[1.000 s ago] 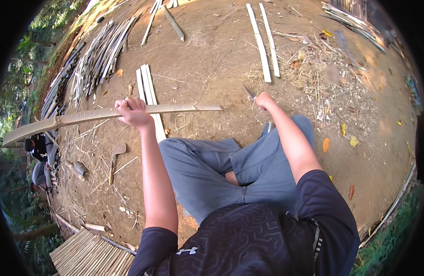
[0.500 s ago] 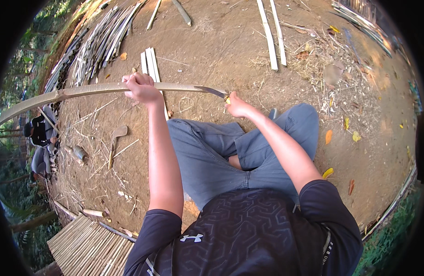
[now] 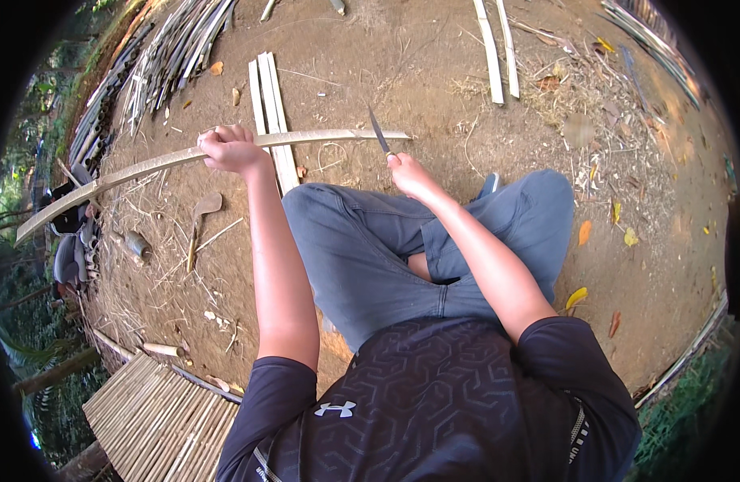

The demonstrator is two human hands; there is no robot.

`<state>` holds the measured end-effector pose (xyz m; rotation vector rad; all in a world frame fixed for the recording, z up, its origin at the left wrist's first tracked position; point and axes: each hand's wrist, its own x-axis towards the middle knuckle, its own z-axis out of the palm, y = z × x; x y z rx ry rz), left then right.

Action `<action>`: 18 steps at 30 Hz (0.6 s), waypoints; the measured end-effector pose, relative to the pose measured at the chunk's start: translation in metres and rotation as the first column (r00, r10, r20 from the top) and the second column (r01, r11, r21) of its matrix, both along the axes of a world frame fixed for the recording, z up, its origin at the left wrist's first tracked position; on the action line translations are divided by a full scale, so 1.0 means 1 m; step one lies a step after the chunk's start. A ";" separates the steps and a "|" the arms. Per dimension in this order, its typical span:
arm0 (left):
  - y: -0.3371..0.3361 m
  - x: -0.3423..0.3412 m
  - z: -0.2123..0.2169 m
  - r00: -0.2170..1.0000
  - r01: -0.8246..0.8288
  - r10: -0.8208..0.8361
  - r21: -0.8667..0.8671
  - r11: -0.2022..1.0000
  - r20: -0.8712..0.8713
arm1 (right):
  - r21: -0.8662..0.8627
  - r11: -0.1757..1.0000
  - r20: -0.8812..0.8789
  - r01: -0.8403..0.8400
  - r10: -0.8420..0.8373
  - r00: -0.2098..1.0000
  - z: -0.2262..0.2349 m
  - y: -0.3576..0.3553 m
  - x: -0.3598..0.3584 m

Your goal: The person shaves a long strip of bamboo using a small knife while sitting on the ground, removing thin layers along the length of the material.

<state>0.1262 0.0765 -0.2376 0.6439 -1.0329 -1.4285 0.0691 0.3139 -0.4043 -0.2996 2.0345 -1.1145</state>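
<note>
My left hand (image 3: 232, 149) is closed round a long, pale bamboo strip (image 3: 149, 165), holding it across in front of my knees. The strip's left end reaches far out to the left, and its right end extends past the knife. A knife (image 3: 378, 130) with a dark, pointed blade is gripped in my right hand (image 3: 410, 173), its tip pointing away from me. The blade crosses the strip near its right end; whether they touch I cannot tell. Most of the knife's handle is hidden in my fingers.
Pale split strips (image 3: 275, 104) lie on the dirt beyond the held strip, with two more strips (image 3: 490, 52) farther right. A hatchet-like tool (image 3: 199, 221) and a small cylindrical container (image 3: 136, 243) rest at left. Piled poles (image 3: 177, 60) lie far left, a slatted bamboo mat (image 3: 157, 414) near left.
The knife blade has swung from lying along the strip to pointing away, across it. My left hand and the strip have shifted slightly left, and the strip's left end sits lower.
</note>
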 end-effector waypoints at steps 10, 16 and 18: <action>0.016 -0.009 0.009 0.999 0.043 -0.042 -0.057 0.997 0.008 | 0.212 0.968 -0.250 -0.133 0.186 0.950 0.030 -0.031 0.003; 0.013 -0.013 0.008 0.993 0.096 -0.103 -0.121 0.988 -0.055 | 0.246 0.960 -0.251 -0.135 0.197 0.948 0.029 -0.037 -0.001; 0.009 -0.014 0.008 0.996 0.071 -0.076 -0.095 0.993 -0.046 | 0.231 0.963 -0.219 -0.141 0.193 0.957 0.030 -0.033 0.002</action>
